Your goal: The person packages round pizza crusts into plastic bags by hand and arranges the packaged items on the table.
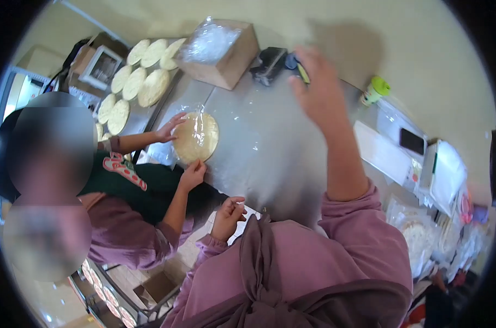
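Note:
My right hand (319, 85) reaches across the metal table (270, 142) toward its far side. Its thumb stands apart from the slightly blurred fingers, and a small yellow and blue-grey tool (301, 71) shows in the gap; contact is unclear. Just left of that tool lies a dark object (268, 64) of unclear kind. Close to my body, my left hand (229, 218) is held at the near table edge with fingers curled, and no object shows in it. A co-worker's hands (183, 150) touch a round flat dough base (198, 136) in clear plastic.
A cardboard box (226, 57) holding clear plastic stands at the back. Several dough bases (133, 83) lie on a surface at left, beyond the co-worker (133, 186). At right are a green-lidded cup (375, 89), a phone (412, 141) and bagged items (423, 235).

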Available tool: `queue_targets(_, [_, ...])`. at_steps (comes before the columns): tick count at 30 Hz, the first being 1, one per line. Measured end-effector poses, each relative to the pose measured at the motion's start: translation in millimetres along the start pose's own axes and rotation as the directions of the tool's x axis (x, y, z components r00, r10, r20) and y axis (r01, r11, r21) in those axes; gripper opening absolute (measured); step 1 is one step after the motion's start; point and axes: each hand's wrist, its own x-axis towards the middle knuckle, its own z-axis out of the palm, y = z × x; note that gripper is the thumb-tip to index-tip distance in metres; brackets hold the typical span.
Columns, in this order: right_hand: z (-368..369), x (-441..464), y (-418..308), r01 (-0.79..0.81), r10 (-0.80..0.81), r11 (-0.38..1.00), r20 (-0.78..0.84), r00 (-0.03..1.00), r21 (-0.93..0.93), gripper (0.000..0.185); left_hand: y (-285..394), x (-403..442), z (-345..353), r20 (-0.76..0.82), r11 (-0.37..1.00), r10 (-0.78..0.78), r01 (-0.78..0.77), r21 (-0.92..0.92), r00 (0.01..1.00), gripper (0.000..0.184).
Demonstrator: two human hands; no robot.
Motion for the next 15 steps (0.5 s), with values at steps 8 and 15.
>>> queue_targets(8, [30, -143, -13, -0.041, 0.145, 0.989, 0.943, 0.299, -0.139, 0.044, 10, 1, -11, 0.140, 0.996, 0.085, -0.086, 0.000, 0.987, 0.024])
queue_targets(15, [-38, -148, 103, -0.483, 0.750, 0.652, 0.405, 0.523, -0.585, 0.034, 18, -1, -4, 0.266, 0.999, 0.023, -0.012, -0.044, 0.964, 0.024])
